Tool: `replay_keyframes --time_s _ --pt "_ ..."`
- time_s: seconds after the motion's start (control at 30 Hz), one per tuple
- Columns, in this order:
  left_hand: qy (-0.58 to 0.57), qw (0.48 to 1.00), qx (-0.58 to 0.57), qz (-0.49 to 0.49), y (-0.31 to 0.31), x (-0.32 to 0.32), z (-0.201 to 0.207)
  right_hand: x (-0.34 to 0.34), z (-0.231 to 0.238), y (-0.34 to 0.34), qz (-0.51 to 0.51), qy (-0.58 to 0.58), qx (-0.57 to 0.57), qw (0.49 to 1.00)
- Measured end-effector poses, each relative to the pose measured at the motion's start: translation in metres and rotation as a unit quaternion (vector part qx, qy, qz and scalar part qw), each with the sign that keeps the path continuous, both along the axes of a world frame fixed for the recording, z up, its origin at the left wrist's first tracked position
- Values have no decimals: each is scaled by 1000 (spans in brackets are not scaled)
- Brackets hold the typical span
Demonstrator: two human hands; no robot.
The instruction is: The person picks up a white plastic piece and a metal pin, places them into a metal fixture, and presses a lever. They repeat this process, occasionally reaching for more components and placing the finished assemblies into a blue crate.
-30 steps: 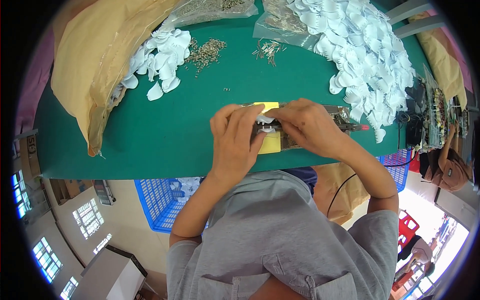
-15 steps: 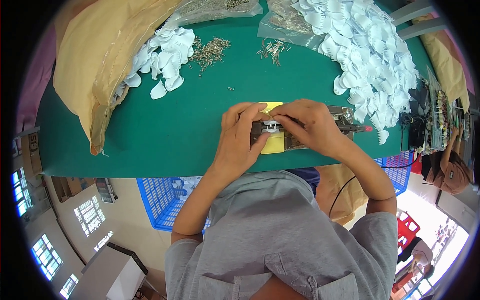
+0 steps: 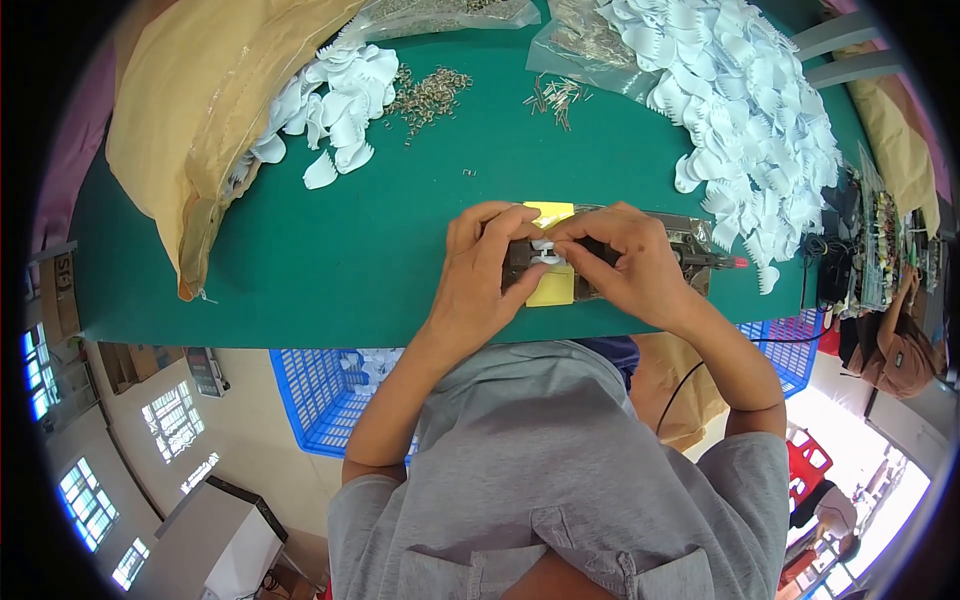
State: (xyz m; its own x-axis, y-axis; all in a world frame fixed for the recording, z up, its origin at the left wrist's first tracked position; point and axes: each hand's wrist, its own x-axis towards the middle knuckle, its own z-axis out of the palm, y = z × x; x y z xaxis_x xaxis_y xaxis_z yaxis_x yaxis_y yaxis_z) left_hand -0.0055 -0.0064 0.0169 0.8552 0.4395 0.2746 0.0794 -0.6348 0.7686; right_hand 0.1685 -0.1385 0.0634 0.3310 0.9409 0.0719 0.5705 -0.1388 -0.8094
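Partly hidden by left hand (image 3: 478, 262) and right hand (image 3: 640, 265): small white plastic pieces (image 3: 547, 258).
Covered mid-length: dark fixture (image 3: 690, 232). Cut off at top edge: clear plastic bag (image 3: 440, 14), heap of white toothed pieces (image 3: 745, 120). Too small to tell: fingertip grip.

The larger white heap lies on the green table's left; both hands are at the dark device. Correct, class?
Wrong side: the head view shows the larger white heap on the right of the green table. The left hand and right hand are at the dark device.
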Motion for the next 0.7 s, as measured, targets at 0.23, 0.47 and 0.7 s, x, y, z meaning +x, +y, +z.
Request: replay_keyframes --time_s 0.23,0.47,0.7 --pt "-1 1000 -31 -1 -1 2 -7 1 -1 2 -29 29 -45 998" --pt "-3 1000 -28 -3 -2 1 -11 1 -1 -1 -4 -9 -24 1000" --pt "-13 999 -49 8 -3 0 -12 -1 -5 1 -10 -44 -13 999"
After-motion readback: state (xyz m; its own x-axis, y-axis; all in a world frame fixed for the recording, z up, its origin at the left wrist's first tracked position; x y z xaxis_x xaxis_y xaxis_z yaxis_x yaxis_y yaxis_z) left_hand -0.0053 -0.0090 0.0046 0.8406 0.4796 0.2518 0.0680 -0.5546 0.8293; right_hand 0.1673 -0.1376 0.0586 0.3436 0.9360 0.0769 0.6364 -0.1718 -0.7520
